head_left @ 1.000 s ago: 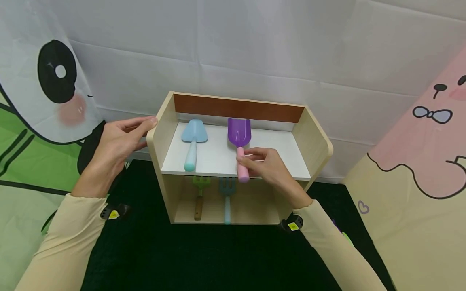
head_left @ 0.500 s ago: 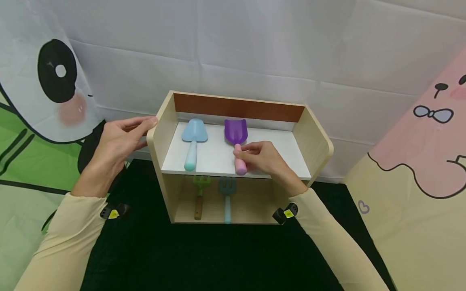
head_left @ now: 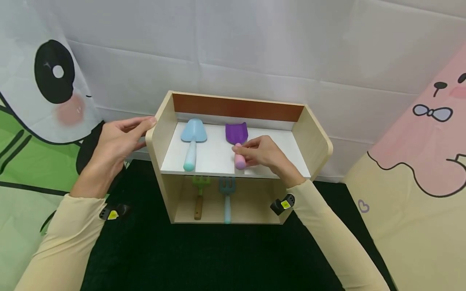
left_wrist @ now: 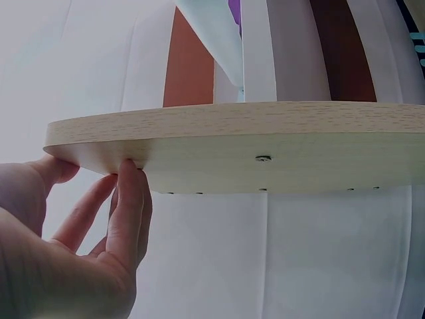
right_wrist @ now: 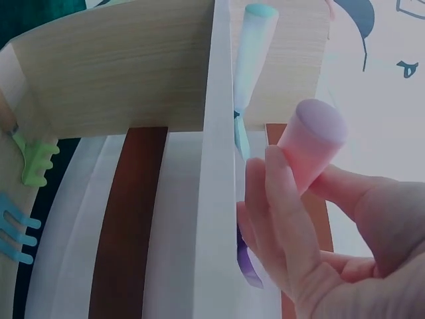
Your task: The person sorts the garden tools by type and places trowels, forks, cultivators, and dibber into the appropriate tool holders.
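Note:
My right hand [head_left: 260, 152] pinches the pink handle [right_wrist: 312, 133] of a toy shovel with a purple blade [head_left: 236, 132]. The shovel is over the white upper board [head_left: 214, 161] of a small wooden shelf, blade toward the back. Left of it on that board lies a light blue trowel [head_left: 194, 131], its handle toward the front. My left hand [head_left: 118, 139] is at the shelf's left side panel [left_wrist: 232, 123]; the fingertips [left_wrist: 129, 169] touch the panel's outer face. In the right wrist view, the purple blade is mostly hidden behind the board and fingers.
In the lower compartment, a green hand fork [head_left: 200, 186] with a wooden handle stands beside a blue hand fork [head_left: 227, 190]. The shelf's right side panel [head_left: 311, 139] rises near my right hand. Dark green cloth [head_left: 218, 258] lies in front; a white sheet [head_left: 255, 52] hangs behind.
My right hand has moved the shovel back and slightly left over the upper board, its handle end drawing in from the front edge. The left hand has stayed at the panel.

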`<state>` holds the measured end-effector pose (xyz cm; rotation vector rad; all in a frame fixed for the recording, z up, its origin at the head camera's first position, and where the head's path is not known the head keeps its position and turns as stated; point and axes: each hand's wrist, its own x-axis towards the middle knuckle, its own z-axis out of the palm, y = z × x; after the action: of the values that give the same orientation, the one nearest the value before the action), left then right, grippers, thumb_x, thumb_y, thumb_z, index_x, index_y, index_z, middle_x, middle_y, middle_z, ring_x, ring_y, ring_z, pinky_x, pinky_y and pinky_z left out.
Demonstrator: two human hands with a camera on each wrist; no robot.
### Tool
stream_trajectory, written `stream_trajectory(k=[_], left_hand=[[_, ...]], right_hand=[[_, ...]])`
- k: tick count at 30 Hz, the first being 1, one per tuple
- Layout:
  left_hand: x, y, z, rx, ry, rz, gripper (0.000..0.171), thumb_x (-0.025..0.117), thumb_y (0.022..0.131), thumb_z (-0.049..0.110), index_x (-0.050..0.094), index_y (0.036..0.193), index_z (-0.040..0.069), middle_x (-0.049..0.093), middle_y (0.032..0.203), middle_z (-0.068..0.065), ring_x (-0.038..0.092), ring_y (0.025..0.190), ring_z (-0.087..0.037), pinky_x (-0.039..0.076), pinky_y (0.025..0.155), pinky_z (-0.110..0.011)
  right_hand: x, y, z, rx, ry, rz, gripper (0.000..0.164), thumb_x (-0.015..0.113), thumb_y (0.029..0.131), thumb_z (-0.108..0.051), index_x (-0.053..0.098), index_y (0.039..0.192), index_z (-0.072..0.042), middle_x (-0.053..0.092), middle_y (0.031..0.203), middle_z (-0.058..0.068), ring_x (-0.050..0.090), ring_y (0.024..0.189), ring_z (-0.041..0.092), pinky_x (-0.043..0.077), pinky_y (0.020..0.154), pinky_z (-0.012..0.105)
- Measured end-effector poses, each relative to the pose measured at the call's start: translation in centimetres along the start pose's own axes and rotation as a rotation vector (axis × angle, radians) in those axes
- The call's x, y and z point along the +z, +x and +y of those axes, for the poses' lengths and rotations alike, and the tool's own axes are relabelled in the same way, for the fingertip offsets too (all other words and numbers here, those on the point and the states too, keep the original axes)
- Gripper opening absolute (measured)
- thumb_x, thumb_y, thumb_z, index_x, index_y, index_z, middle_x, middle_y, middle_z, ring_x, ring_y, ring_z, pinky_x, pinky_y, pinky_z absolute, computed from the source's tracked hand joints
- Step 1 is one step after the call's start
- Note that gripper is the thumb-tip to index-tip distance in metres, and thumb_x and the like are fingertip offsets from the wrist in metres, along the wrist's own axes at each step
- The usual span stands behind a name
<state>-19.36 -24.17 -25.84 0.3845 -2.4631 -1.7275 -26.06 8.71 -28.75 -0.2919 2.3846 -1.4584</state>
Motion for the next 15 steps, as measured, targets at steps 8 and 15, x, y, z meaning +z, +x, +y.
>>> stream_trajectory(k=[8, 15], left_hand=[[0.07, -0.01, 0.01, 0.007, -0.004, -0.001, 0.075, 0.06, 0.075, 0.068, 0.054, 0.135, 0.025, 0.044, 0.14, -0.007, 0.044, 0.123, -0.024, 0.044, 0.1, -0.043], [0.02, -0.09, 0.02, 0.0, 0.004, 0.008, 0.076, 0.06, 0.074, 0.069, 0.054, 0.135, 0.025, 0.044, 0.14, -0.007, 0.044, 0.123, -0.024, 0.045, 0.1, -0.042]], right_hand=[[-0.08, 0.05, 0.13, -0.014, -0.029, 0.039, 0.046, 0.073, 0.083, -0.037, 0.066, 0.109, 0.001, 0.066, 0.098, 0.013, 0.068, 0.082, 0.021, 0.059, 0.068, 0.032], [0.07, 0.23, 0.18, -0.044, -0.024, 0.038, 0.044, 0.073, 0.084, -0.035, 0.065, 0.106, 0.002, 0.066, 0.096, 0.014, 0.069, 0.079, 0.022, 0.059, 0.066, 0.033]])
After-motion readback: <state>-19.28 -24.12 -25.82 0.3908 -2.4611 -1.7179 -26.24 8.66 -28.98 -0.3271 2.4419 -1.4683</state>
